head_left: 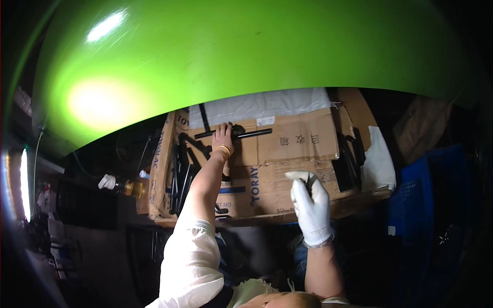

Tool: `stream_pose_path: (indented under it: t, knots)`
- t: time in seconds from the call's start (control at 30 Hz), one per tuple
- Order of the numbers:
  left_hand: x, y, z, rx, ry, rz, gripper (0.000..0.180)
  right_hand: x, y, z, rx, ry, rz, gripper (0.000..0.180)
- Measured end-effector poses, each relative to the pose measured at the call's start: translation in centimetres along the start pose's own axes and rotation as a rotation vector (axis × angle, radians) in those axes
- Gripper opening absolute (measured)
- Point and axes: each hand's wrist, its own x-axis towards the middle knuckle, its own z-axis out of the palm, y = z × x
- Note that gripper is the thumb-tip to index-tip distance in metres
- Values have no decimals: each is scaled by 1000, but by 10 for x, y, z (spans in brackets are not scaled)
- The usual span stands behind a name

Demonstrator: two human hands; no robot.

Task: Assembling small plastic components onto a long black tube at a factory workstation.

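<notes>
My bare left hand (222, 139), with a yellow band at the wrist, reaches to the far left part of a cardboard box. Its fingers lie over a black metal bar (257, 133) that rests crosswise on the cardboard, and they seem to grip it. A thinner black rod (204, 117) stands out beyond the bar. My right hand (311, 208), in a white glove, is held above the near right part of the box. Its fingers are curled toward the thumb; what is between them, if anything, is hidden.
The cardboard box (303, 136) holds several black metal parts (177, 177) on the left and more black parts (349, 159) on the right. A big green curved panel (257, 51) overhangs the far side. Blue crates (416, 200) stand right; a bottle (128, 187) stands left.
</notes>
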Motion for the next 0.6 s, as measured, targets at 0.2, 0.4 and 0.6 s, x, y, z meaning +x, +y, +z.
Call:
stream_pose_path:
  t: [0.2,0.4,0.6]
  knots:
    - [24,7,17,18,-194,-89,94,5,8,-2,-73,-27,-84,16]
    - [-49,-12,-2,192,-388,320,65,8,10,-6,-43,11,-25,16]
    - [-160,-117,-20,265,-287,776,78,14,23,-3,-115,-14,-79,16]
